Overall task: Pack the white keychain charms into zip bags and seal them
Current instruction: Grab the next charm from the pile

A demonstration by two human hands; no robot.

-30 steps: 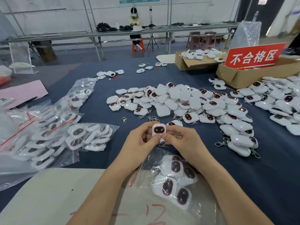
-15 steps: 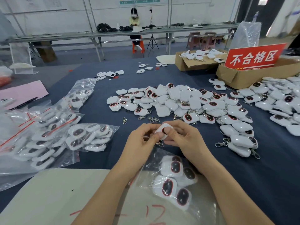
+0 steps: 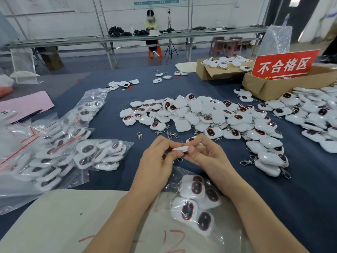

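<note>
My left hand (image 3: 157, 161) and my right hand (image 3: 204, 155) pinch one white keychain charm (image 3: 180, 148) between them, turned edge-on above the table; its metal clasp hangs just below. Under my wrists lies an open zip bag (image 3: 217, 232) holding several white charms with dark red-rimmed faces. A large heap of loose charms (image 3: 200, 114) spreads across the blue cloth beyond my hands.
Filled zip bags (image 3: 54, 147) are piled at the left. More loose charms (image 3: 313, 114) lie at the right beside cardboard boxes (image 3: 262, 86) and a red sign (image 3: 284, 64). Loose metal clasps (image 3: 169, 134) lie near my hands. A beige board (image 3: 63, 221) covers the near edge.
The charm showed its dark face a second ago; both hands have since turned it over so only its white edge shows. The hands stayed in place above the bag.
</note>
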